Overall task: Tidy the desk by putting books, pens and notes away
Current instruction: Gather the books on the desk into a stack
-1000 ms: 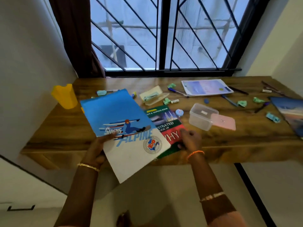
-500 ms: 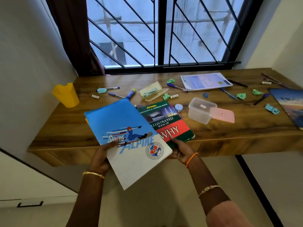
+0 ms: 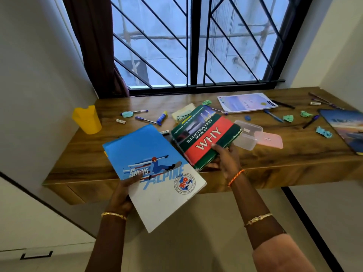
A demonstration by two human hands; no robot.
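Four books (image 3: 206, 134), one yellow cup (image 3: 87, 119), one clear box (image 3: 246, 137), one pink lid (image 3: 269, 139), about six crumpled green notes (image 3: 323, 132).

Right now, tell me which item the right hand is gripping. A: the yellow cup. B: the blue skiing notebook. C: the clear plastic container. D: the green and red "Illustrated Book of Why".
D: the right hand curls around the lower edge of the "Illustrated Book of Why", thumb on its cover, tilting it up off the desk.
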